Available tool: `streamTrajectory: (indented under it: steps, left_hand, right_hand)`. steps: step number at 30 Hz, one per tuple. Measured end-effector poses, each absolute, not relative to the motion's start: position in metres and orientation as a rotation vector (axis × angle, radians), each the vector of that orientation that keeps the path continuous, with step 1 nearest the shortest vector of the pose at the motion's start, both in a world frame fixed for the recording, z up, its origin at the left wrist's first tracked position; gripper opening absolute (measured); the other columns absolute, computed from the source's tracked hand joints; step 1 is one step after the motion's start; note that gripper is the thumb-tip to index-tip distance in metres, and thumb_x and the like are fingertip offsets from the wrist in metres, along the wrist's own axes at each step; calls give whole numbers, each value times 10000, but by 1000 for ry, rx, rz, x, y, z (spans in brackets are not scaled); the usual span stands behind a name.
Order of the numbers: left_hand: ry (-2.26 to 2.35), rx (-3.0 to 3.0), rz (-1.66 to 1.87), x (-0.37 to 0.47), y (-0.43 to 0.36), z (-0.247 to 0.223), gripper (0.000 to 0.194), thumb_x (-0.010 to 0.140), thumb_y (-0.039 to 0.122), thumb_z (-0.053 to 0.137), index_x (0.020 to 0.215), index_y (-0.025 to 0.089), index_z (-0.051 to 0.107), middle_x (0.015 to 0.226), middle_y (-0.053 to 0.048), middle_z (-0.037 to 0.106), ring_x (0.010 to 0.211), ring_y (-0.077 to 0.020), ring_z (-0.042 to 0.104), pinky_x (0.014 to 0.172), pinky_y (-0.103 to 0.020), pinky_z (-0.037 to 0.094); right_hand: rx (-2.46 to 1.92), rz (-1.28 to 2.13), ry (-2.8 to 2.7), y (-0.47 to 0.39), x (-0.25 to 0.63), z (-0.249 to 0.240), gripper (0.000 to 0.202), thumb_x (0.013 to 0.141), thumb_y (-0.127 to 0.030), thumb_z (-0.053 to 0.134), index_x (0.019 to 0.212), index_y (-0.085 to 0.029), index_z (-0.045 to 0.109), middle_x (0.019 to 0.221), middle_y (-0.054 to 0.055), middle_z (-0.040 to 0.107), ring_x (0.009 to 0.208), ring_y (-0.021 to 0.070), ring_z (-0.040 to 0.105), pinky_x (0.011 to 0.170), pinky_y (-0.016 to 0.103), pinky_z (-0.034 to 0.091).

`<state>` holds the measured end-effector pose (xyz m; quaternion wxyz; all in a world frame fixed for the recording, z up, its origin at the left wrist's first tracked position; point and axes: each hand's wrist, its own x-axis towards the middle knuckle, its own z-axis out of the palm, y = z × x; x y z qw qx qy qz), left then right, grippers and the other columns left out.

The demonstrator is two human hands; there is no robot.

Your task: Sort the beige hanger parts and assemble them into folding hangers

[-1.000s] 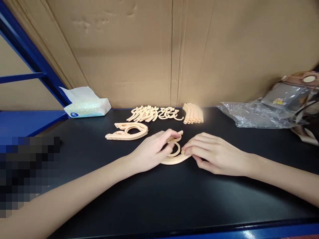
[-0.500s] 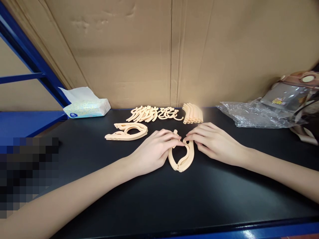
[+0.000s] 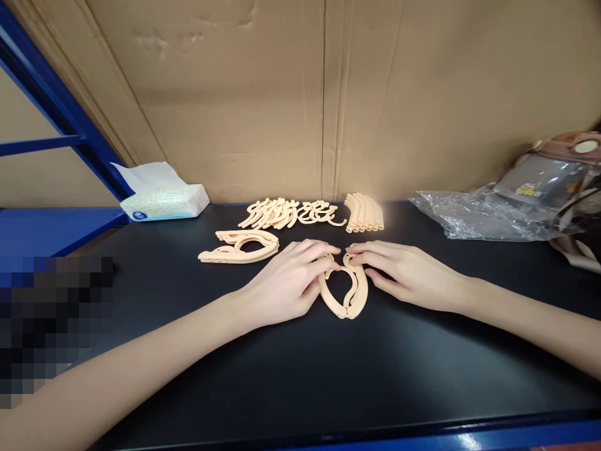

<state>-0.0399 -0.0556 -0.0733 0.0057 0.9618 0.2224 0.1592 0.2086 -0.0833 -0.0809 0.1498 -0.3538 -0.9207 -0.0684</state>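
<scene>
A peach plastic folding hanger [image 3: 359, 299] lies on the black tabletop in front of me, its two curved arms folded into a loop with the joint toward me. My left hand [image 3: 303, 275] grips the loop's left arm, thumb below and fingers over the top end. On the other side, my right hand [image 3: 399, 270] has its fingertips closed on the upper end of the right arm. The hook lies inside the loop, along its right side. To the left of my left hand rest folded hangers [image 3: 256, 255], stacked together.
Along the back lie a pile of curved peach pieces [image 3: 270, 214], several loose hooks [image 3: 319, 213] and a stack of arm pieces [image 3: 364, 213]. A tissue pack [image 3: 164, 202] stands at the back left. Clear plastic bags [image 3: 483, 216] and a bottle [image 3: 539, 178] are at the right, before a cardboard wall [image 3: 235, 100].
The hanger has turned slightly, and its joint end has moved a little right and away from me. My left fingers have drawn back from its middle; my right hand has dropped slightly.
</scene>
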Motion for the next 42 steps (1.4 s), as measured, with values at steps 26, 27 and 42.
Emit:
streamTrajectory:
  steps: [26, 27, 42]
  left_hand:
    - [635, 2763, 381, -45, -60, -67, 791, 786, 444, 669, 1431, 214, 273, 1474, -104, 354, 1339, -252, 343, 1079, -417, 324]
    - [633, 2752, 376, -45, -60, -69, 821, 785, 450, 671, 1446, 220, 242, 1477, -105, 351, 1338, -254, 347, 1079, -420, 324]
    - [571, 2832, 348, -41, -61, -61, 768, 742, 597, 656, 1359, 218, 399, 1253, -98, 557, 1107, -252, 512, 922, -360, 383]
  right_hand:
    - [-1055, 554, -2405, -92, 200, -74, 276, 936, -362, 454, 1194, -268, 473, 1189, 28, 599, 1089, 181, 569, 903, 345, 482]
    - [-1047, 606, -2365, -91, 201, -76, 307, 923, -363, 481, 1213, -269, 451, 1216, 28, 579, 1129, 180, 545, 943, 352, 465]
    - [-1073, 744, -2062, -76, 204, -88, 162, 889, -225, 476, 1040, -223, 536, 1041, 48, 633, 1026, 186, 592, 956, 430, 449]
